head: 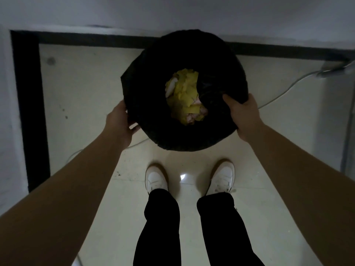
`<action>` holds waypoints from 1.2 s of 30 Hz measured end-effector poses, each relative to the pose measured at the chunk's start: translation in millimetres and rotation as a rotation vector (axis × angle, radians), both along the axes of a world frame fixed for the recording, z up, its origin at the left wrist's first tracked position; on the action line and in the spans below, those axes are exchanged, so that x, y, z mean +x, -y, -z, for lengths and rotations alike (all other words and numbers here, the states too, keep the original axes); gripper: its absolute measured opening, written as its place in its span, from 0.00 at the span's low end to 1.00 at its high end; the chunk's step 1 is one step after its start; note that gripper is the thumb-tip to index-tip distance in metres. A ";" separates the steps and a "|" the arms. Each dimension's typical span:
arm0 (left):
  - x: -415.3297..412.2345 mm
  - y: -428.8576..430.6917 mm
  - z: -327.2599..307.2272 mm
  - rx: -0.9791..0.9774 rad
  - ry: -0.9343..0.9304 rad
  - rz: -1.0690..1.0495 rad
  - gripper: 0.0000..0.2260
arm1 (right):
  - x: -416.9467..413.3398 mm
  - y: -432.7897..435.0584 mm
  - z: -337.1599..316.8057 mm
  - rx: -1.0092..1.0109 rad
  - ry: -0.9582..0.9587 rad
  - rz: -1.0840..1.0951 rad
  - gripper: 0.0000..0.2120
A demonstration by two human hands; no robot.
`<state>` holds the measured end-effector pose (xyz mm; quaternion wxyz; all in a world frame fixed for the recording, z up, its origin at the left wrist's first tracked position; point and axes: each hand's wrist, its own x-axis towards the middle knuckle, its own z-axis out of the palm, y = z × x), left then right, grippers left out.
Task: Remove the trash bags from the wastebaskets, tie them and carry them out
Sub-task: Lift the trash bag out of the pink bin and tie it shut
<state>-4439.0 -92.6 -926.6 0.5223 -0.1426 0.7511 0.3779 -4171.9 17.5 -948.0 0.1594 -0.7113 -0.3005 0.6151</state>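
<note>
A round wastebasket lined with a black trash bag (149, 96) stands on the floor against the wall, right in front of my feet. Crumpled yellow and pinkish paper scraps (185, 98) fill its middle. The bag covers the whole basket, so the basket itself is hidden. My left hand (120, 122) is at the bag's left rim, fingers curled against the plastic. My right hand (243, 117) grips the bag's right rim, with the thumb over the edge.
A black baseboard (26, 104) runs along the left wall and the back wall. A thin grey cable (288, 87) trails across the tiled floor on the right toward a fitting at the wall. My white shoes (155, 178) stand just below the basket.
</note>
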 end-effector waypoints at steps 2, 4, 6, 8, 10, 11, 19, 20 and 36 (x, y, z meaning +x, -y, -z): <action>4.6 8.1 2.8 -0.054 -0.028 0.072 0.09 | -1.1 2.0 -2.9 -0.004 0.036 0.010 0.18; 10.8 13.7 3.0 -0.098 -0.129 0.093 0.09 | -1.1 3.5 -10.3 0.021 0.079 0.032 0.25; 12.5 18.0 -1.8 -0.126 -0.300 0.063 0.10 | -0.2 2.8 -23.4 0.035 0.091 0.115 0.38; 10.7 17.7 -15.1 -0.115 -0.498 0.039 0.09 | 3.0 -3.9 -38.5 0.014 0.095 0.222 0.33; 10.8 13.3 -35.1 -0.036 -0.622 0.008 0.11 | 5.6 -9.8 -50.6 -0.028 0.063 0.249 0.20; 13.0 9.5 -47.4 0.023 -0.656 0.018 0.11 | 3.9 -11.3 -57.1 -0.016 0.034 0.217 0.13; 42.9 -9.3 -113.8 0.355 -0.644 0.693 0.06 | -22.6 12.5 -98.5 0.143 -0.029 -0.531 0.08; 42.2 -10.5 -118.2 0.359 -0.672 0.653 0.06 | -23.0 15.1 -102.4 0.219 0.040 -0.569 0.08; 29.4 -10.7 -153.3 0.360 -0.398 0.195 0.11 | -20.2 31.5 -141.3 0.578 0.302 -0.386 0.08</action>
